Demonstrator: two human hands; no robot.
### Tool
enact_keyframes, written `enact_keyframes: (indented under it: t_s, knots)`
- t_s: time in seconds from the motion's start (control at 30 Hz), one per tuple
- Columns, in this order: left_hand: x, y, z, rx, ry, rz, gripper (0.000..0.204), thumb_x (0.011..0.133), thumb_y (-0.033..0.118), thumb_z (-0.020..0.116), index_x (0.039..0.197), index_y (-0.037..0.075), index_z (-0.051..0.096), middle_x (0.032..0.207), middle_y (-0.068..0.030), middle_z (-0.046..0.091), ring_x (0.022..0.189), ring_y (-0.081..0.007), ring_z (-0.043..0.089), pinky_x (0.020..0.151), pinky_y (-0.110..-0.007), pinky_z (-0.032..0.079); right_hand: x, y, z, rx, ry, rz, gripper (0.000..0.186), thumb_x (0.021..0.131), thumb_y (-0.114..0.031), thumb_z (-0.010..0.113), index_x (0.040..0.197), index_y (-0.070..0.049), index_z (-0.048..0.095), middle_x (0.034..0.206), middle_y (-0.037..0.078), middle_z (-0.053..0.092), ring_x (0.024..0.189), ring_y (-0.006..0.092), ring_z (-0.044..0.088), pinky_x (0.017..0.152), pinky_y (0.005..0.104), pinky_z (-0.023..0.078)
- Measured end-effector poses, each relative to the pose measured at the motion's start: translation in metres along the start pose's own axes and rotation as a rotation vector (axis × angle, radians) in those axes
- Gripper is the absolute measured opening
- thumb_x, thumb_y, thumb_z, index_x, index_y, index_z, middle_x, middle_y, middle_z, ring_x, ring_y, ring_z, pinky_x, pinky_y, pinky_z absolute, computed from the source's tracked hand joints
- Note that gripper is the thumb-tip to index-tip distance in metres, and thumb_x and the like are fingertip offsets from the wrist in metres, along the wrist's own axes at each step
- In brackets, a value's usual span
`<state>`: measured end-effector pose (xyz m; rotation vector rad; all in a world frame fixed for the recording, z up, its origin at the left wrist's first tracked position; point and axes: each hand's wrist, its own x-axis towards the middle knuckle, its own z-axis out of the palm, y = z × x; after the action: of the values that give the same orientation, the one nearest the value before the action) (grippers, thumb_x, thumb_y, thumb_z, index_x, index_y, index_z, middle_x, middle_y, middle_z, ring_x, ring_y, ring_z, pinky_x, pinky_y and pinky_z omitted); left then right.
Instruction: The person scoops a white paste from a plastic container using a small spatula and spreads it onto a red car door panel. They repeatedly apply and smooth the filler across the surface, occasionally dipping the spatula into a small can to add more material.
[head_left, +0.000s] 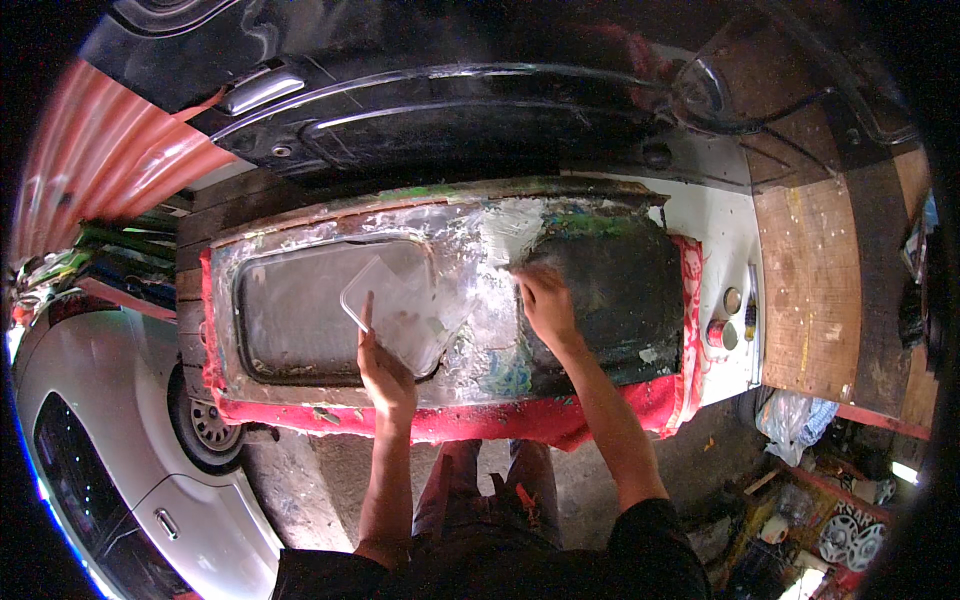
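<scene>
A worn metal vehicle panel (pixel 330 395) with a rounded recess lies on a red cloth (pixel 480 424). White filler (pixel 510 235) is smeared over its middle strip, among patches of green, blue and brown. My left hand (pixel 386 378) holds a clear flat sheet with a pale rounded edge (pixel 352 300) above the recess. One finger of that hand points up along the edge of the sheet. Over the filler, just right of the panel's middle, my right hand (pixel 546 305) is closed with its fingertips at the white surface. What those fingers grip is hidden.
A black vehicle body (pixel 440 120) stands along the far side. Small cans (pixel 721 333) sit on a white board (pixel 725 225) at the right. A silver car (pixel 130 400) is close on the left. Clutter and a plastic bag (pixel 790 425) lie lower right.
</scene>
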<state>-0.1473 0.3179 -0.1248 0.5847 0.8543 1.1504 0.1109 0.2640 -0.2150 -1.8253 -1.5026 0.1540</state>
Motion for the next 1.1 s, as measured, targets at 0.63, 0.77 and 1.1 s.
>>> enact_keyframes:
  t_s: [0.63, 0.77, 1.1]
  knots:
    - [-0.018, 0.000, -0.014, 0.004, -0.034, 0.005, 0.062, 0.100, 0.033, 0.042, 0.157, 0.008, 0.037, 0.138, -0.0178, 0.055, 0.124, -0.0276, 0.057, 0.111, -0.041, 0.042, -0.027, -0.015, 0.012, -0.216, -0.227, -0.090, 0.031, 0.085, -0.003, 0.068, 0.117, -0.006, 0.068, 0.110, 0.015, 0.068, 0.108, 0.0349, 0.061, 0.097, 0.0451, 0.051]
    - [-0.022, -0.002, -0.019, 0.006, -0.020, -0.040, 0.066, 0.100, 0.041, 0.046, 0.158, 0.009, 0.036, 0.146, -0.0164, 0.051, 0.127, -0.0297, 0.056, 0.113, -0.044, 0.040, -0.047, -0.040, -0.017, -0.068, -0.285, -0.154, 0.029, 0.084, 0.000, 0.067, 0.113, -0.006, 0.068, 0.106, 0.015, 0.068, 0.104, 0.0359, 0.062, 0.094, 0.0453, 0.051]
    - [-0.012, 0.007, -0.025, -0.026, -0.094, -0.001, 0.066, 0.102, 0.044, 0.043, 0.158, 0.011, 0.034, 0.132, -0.0157, 0.059, 0.122, -0.0287, 0.059, 0.109, -0.045, 0.044, 0.061, -0.002, -0.004, -0.130, 0.251, 0.166, 0.021, 0.090, 0.002, 0.064, 0.109, 0.000, 0.069, 0.102, 0.020, 0.067, 0.096, 0.0405, 0.064, 0.082, 0.0494, 0.055]
